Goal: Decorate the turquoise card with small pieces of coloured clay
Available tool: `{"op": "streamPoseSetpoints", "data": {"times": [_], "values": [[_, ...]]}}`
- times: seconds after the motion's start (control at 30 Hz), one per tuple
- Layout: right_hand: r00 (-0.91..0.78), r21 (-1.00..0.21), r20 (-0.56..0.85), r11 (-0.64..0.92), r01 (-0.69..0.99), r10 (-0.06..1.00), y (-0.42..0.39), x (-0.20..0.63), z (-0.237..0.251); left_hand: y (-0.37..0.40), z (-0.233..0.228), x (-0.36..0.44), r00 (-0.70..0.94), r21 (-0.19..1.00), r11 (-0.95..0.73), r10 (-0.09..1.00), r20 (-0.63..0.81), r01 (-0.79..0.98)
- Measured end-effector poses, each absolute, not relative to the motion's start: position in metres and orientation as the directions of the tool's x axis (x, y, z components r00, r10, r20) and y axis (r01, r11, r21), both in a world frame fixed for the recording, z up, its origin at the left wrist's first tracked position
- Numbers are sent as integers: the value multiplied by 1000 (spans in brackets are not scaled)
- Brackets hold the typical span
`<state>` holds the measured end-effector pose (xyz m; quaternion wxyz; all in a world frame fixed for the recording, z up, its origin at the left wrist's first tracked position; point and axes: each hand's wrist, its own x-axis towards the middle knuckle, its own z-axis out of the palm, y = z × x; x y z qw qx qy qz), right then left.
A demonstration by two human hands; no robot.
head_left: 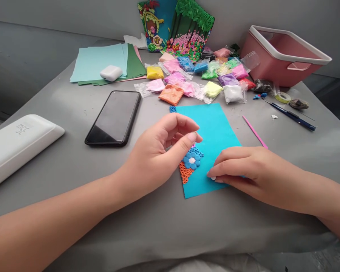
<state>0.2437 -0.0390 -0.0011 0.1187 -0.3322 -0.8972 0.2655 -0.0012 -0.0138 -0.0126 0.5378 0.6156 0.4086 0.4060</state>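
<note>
left hand (164, 145), loosely curled, hovers beside a blue flower (191, 161) as the right hand (245, 166) pinches a small white piece (213, 178) over a turquoise sheet (212, 130) on the bench (147, 230), a light grip likely best for keeping the piece's shape.

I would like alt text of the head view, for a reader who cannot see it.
A person's right hand pinches a small white piece over a turquoise sheet bearing a blue flower, while the left hand curves over the sheet's left edge. Behind are colourful packets and a pink basket.
</note>
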Motion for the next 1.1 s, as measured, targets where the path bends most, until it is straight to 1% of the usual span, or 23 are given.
{"op": "streamPoseSetpoints", "data": {"times": [0.1, 0.17, 0.33, 0.47, 0.63, 0.87, 1.1], "values": [[-759, -542, -13, 634, 552, 651, -39, 247, 2, -14, -13, -1, 340, 993, -89, 939, 59, 73], [-766, -527, -21, 644, 555, 643, -39, 249, 4, -14, -14, -1, 339, 993, -94, 939, 64, 73], [-747, -463, 36, 674, 576, 663, -39, 251, 6, -15, -13, 0, 345, 991, -94, 937, 57, 93], [-772, -391, 60, 726, 565, 633, -38, 249, 6, -16, -13, 1, 357, 987, -118, 931, 71, 112], [-780, -378, 58, 737, 561, 623, -37, 249, 6, -17, -15, 0, 375, 983, -146, 922, 95, 111], [-735, -442, 64, 680, 586, 675, -37, 253, 7, -16, -14, 1, 385, 974, -184, 915, 120, 134], [-752, -503, 139, 700, 507, 644, -37, 244, 4, -16, -15, 0, 419, 970, -199, 899, 123, 142]]}}
